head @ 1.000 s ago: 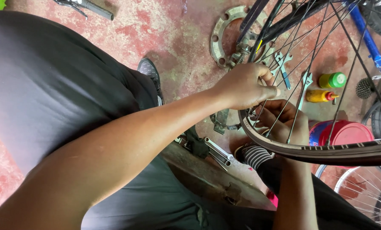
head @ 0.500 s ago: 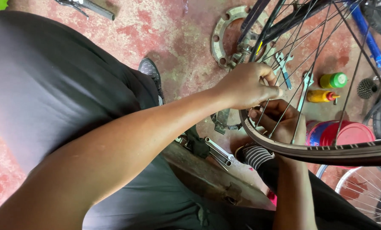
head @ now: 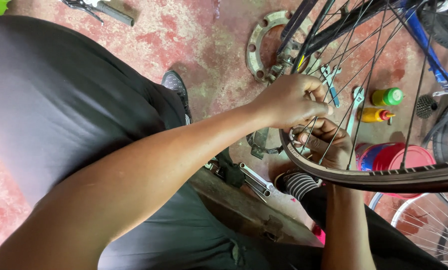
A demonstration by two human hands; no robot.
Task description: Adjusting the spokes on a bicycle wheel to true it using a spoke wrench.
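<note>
Little has shifted since the earlier frame; thin metal spokes at centre right are pinched by curled left hand fingers; right hand fingers are curled against the glossy curved rim.

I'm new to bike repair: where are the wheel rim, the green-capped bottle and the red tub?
wheel rim (head: 384,179), head view, on its curved side.
green-capped bottle (head: 387,96), head view, on its body.
red tub (head: 397,157), head view, on its rim.

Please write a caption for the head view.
Both hands, left hand and right hand, work on bicycle wheel spokes.
</note>
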